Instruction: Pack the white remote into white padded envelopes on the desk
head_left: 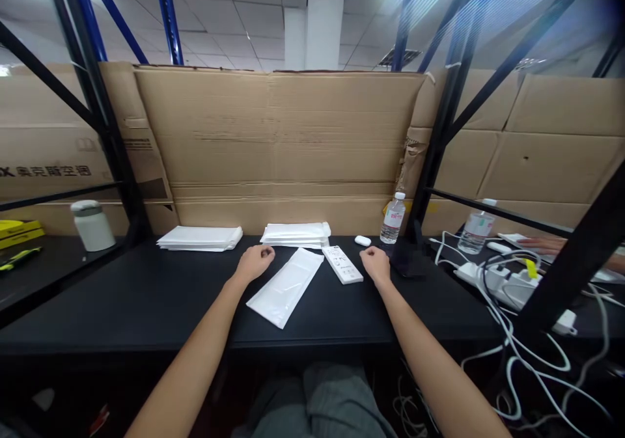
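Note:
My left hand rests on the black table in a loose fist, with nothing visible in it. Just right of it a white plastic-covered envelope lies flat and slanted. A narrow white box with black print lies between that envelope and my right hand. The right hand is also curled closed on the table, and no object shows in it. Behind the hands are two stacks of flat white packets, a left stack and a middle stack.
A small white rounded case and a water bottle stand behind my right hand, near a dark flat object. Cardboard walls the back. Rack posts flank the table. White cables tangle at right, near another person's hand.

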